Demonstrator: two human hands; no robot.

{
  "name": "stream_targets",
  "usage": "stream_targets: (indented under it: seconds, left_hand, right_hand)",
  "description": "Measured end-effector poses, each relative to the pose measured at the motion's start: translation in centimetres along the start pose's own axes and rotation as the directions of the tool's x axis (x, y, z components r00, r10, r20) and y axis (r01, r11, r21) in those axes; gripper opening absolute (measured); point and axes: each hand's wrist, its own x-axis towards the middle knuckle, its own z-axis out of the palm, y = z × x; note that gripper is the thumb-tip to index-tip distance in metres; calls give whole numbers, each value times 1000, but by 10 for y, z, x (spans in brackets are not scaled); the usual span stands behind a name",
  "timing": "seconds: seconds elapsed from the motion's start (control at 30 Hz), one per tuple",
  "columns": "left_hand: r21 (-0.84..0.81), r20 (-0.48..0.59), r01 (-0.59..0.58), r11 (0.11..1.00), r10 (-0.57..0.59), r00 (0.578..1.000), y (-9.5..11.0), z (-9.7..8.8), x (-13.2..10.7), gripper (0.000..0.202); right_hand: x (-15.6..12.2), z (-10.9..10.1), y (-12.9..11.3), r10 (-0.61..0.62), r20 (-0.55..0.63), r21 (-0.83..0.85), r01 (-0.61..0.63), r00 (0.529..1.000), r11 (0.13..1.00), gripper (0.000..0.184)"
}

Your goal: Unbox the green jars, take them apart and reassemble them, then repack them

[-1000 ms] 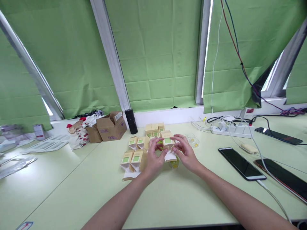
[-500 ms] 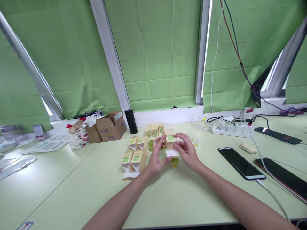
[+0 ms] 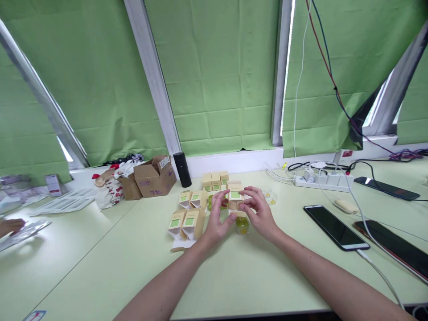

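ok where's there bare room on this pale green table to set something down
Left: bare tabletop between the shiny flat packets and tan cardboard boxes with green labels. Front: another patch between the forearms. Crowded: around the left hand and right hand, and rightward among black rectangular phones and the white power strip.

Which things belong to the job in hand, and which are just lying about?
Job, apparently:
- small carton between the hands
- other small cartons
- clear green-and-yellow container

Lying about, seemingly:
- black cylinder
- brown cardboard box
- power strip
- white-edged phone
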Motion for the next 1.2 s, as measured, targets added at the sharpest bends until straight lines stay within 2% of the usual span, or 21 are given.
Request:
stream_targets:
  seconds: [0.53,0.9,1.2]
  left_hand:
    - [-145,-48,69,987,-77,996,1,2,0,53]
    - [-154,-64,88,984,-99,993,4,2,1,49]
    - [-136,-100,75,988,-89,991,-4,4,1,44]
  right_hand:
    - [-4,-5,-4,-70,91,-12,71,993,997,38]
    - [-6,-4,-8,-125,118,19,124,985,992,37]
    - [-7,-4,-8,-157,131,1,159,979,987,36]
